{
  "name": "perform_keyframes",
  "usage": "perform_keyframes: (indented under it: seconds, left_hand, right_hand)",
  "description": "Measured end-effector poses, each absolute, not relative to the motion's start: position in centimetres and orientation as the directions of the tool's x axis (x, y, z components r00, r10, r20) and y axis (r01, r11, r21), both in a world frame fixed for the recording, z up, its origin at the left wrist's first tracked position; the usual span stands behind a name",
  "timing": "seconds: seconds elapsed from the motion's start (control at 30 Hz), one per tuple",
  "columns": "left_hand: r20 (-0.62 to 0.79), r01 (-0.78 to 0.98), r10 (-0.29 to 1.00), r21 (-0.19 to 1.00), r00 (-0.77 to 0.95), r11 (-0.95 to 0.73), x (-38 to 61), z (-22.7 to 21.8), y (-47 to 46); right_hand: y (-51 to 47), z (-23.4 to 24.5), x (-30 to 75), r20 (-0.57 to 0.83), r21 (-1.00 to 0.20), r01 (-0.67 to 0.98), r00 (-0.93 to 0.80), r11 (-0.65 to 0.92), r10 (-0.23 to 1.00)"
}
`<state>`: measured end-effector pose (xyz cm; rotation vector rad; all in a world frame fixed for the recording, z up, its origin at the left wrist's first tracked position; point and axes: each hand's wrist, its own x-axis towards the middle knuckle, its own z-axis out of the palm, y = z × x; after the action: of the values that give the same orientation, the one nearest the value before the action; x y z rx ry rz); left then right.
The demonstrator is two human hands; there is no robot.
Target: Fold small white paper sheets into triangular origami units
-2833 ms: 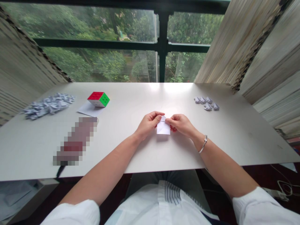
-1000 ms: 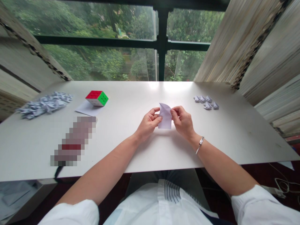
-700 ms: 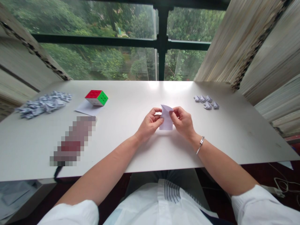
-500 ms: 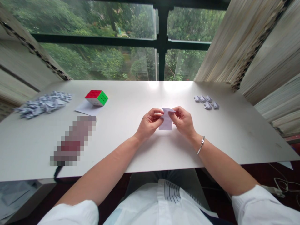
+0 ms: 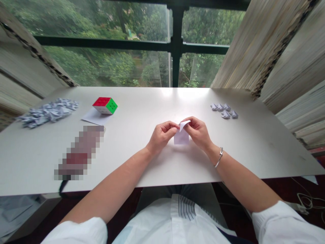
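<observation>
A small white sheet of paper (image 5: 181, 137) is held between my two hands above the middle of the table. My left hand (image 5: 164, 134) pinches its left side with thumb and fingers. At the upper right, my right hand (image 5: 198, 130) grips the sheet, and a pointed flap stands folded over by its thumb. The lower part of the paper hangs flat and shows a straight bottom edge. My fingers hide part of the sheet's upper half.
On the white table (image 5: 122, 162) are a heap of folded paper pieces (image 5: 50, 112), a puzzle cube (image 5: 105, 105) on white paper (image 5: 88, 117), and a pixelated object (image 5: 80, 152). Several small folded pieces (image 5: 224, 110) lie at right. A window (image 5: 114, 64) stands behind.
The paper's top edge has been bent over into a pointed flap near my right thumb. Both hands have shifted slightly, and the sheet sits a little lower.
</observation>
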<state>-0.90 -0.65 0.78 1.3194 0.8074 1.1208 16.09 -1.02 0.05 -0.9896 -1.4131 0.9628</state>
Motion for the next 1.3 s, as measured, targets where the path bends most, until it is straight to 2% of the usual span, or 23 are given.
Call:
perform_keyframes:
  seconds: [0.23, 0.47, 0.67, 0.8, 0.93, 1.07, 1.3]
  left_hand:
    - [0.057, -0.213, 0.931, 0.977, 0.361, 0.022, -1.0, 0.5, -0.3]
    - [0.057, -0.185, 0.943, 0.983, 0.327, 0.004, -0.8, 0.9, -0.7]
    - [0.110, -0.030, 0.957, 0.994, 0.270, -0.106, -0.9, 0.6, -0.5]
    - [0.244, 0.175, 0.941, 0.942, 0.233, -0.288, -1.0, 0.5, -0.5]
    - [0.375, 0.291, 0.899, 0.855, 0.225, -0.429, -0.8, 0.6, -0.8]
    - [0.370, 0.237, 0.896, 0.873, 0.246, -0.425, -0.7, 0.3, -0.9]
    - [0.216, -0.061, 0.937, 0.976, 0.274, -0.207, -0.8, 0.1, -0.7]
  right_hand:
    - [-1.2, 0.2, 16.0, 0.336, -0.930, 0.151, -0.024, 0.335, 0.942]
    - [-1.3, 0.3, 15.9, 0.334, -0.919, 0.216, -0.023, 0.331, 0.942]
    - [-1.6, 1.0, 16.1, 0.333, -0.925, 0.151, -0.119, 0.348, 0.935]
    - [-1.7, 1.2, 16.3, 0.333, -0.931, 0.097, -0.160, 0.351, 0.929]
    - [-1.3, 0.7, 16.4, 0.270, -0.940, 0.188, -0.099, 0.285, 0.958]
    - [-1.2, 0.6, 16.4, 0.264, -0.932, 0.231, -0.094, 0.279, 0.960]
    - [-1.2, 0.8, 16.5, 0.285, -0.938, 0.186, -0.071, 0.294, 0.956]
